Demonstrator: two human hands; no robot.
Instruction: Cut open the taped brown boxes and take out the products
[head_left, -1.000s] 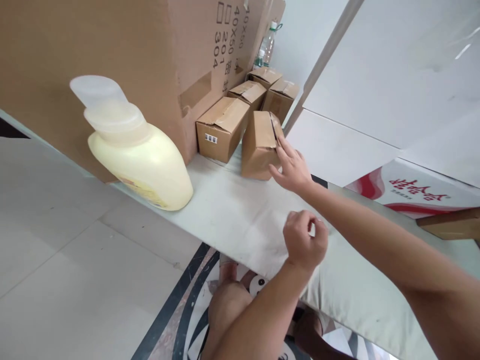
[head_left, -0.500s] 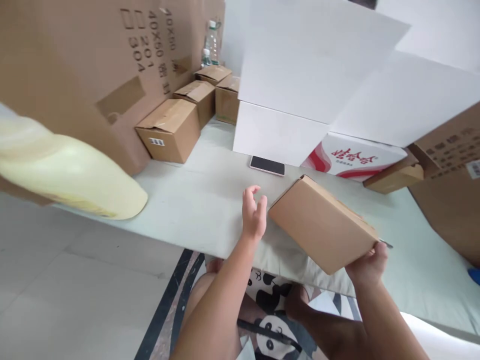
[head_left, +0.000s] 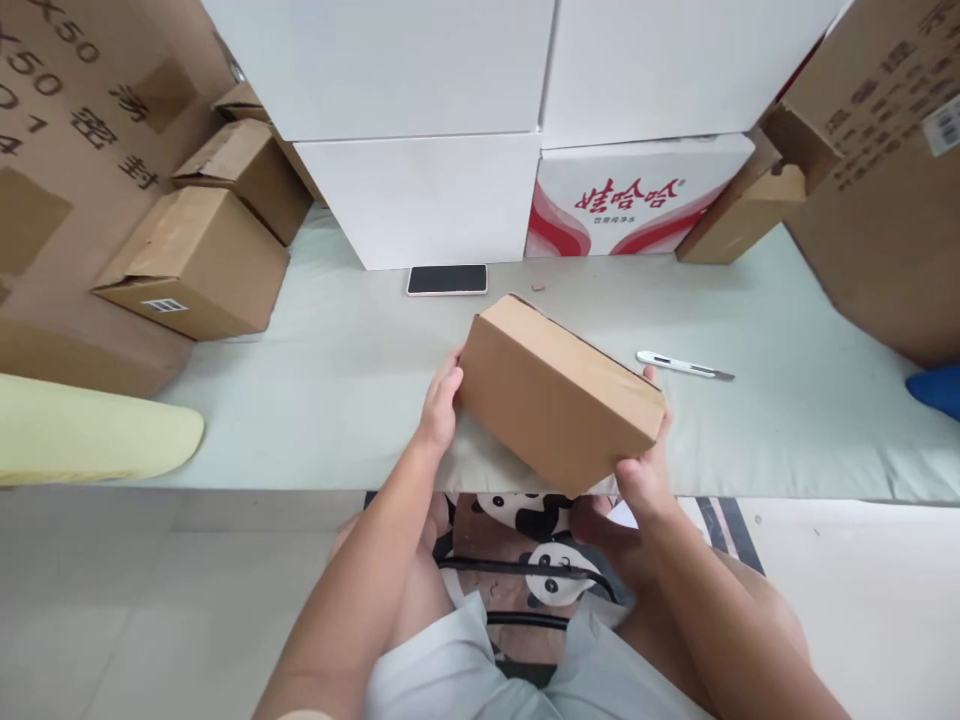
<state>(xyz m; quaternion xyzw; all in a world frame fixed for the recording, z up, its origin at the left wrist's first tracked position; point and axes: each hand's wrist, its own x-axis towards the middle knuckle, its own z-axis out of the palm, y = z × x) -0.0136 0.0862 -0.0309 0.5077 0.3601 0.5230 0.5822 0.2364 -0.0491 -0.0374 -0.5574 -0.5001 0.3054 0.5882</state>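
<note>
A brown cardboard box (head_left: 551,400) is tilted above the front edge of the cloth-covered surface (head_left: 352,400), held between both hands. My left hand (head_left: 441,403) grips its left end, the thumb showing and the other fingers mostly hidden behind it. At the lower right corner my right hand (head_left: 651,465) is closed around the box, with the thumb on the near face and a fingertip showing at the far edge. A white utility knife (head_left: 684,366) with its blade out lies on the cloth just beyond the right hand.
A phone (head_left: 448,280) lies before stacked white boxes (head_left: 420,200). Several small cardboard boxes (head_left: 202,260) stand at the left, beside a large printed carton (head_left: 67,150). At the right are a red-and-white carton (head_left: 637,200), an opened brown box (head_left: 739,220) and a blue object (head_left: 934,390).
My left hand has come onto the left end of the cardboard box. The box has turned somewhat in my right hand, and the utility knife is now in plain sight. The view has swung right.
</note>
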